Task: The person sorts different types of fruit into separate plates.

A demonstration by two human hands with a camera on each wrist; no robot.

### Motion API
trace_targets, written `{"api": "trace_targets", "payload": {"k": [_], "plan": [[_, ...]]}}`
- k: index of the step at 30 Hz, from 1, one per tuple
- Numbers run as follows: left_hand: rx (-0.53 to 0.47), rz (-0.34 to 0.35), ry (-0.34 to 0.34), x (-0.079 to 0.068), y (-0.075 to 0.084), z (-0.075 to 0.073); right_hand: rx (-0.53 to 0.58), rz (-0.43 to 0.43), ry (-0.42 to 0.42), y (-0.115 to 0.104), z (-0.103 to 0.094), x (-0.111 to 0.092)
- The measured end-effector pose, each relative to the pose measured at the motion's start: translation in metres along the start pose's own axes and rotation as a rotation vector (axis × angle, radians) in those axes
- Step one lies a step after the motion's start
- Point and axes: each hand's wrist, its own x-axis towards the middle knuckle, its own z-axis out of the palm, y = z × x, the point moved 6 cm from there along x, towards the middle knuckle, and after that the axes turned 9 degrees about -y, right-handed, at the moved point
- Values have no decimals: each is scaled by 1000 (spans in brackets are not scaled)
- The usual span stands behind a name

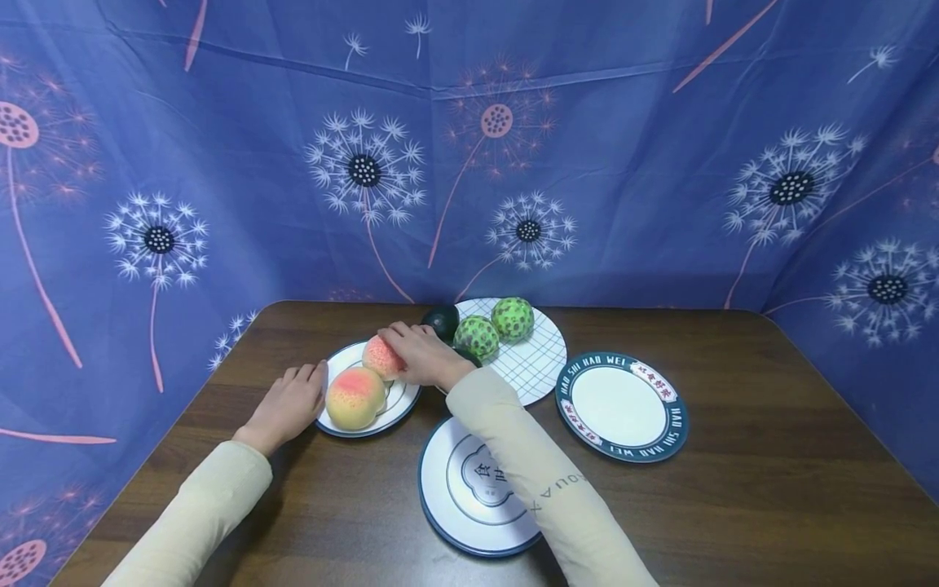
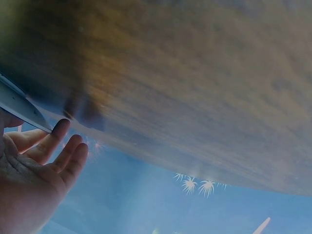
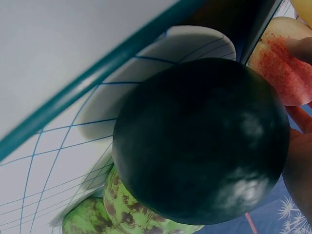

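Note:
My right hand (image 1: 424,355) grips a pink-red peach (image 1: 381,357) at the back of a blue-rimmed white plate (image 1: 403,399). Its thumb and fingers also show around the fruit at the right edge of the right wrist view. A larger yellow-and-pink peach (image 1: 355,399) sits in front on the same plate. At that plate's left rim, my left hand (image 1: 288,403) touches the edge with fairly straight fingers (image 2: 73,161). Beside the right hand, a dark green round fruit (image 3: 200,141) rests on a white plate with blue grid lines (image 1: 539,359).
The grid plate also bears two speckled green fruits (image 1: 513,319) and another dark fruit (image 1: 441,322). A white plate with a teal lettered rim (image 1: 681,424) stands to the right. Stacked white plates (image 1: 469,518) lie in front, under the right sleeve (image 1: 543,473). A blue dandelion-print cloth (image 1: 623,163) hangs behind.

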Motion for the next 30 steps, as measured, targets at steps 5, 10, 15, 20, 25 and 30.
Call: {"api": "trace_targets", "payload": {"k": [5,10,15,20,25,30], "plan": [[-2,-3,-4,1,-1,0,8,-7,-5,-2,0,0],[-1,-8,-11,1,0,0,2,-7,-8,-3,0,-1],[2,-13,-18,2,1,0,-28,-2,7,0,-2,-5],[12,-16,-14,2,0,0,-69,3,38,5,-8,-13],[22,-19,5,0,-1,0,-89,-13,89,12,-15,-25],[39,-17,36,0,-2,0,-94,-39,152,18,-24,-38]]}}
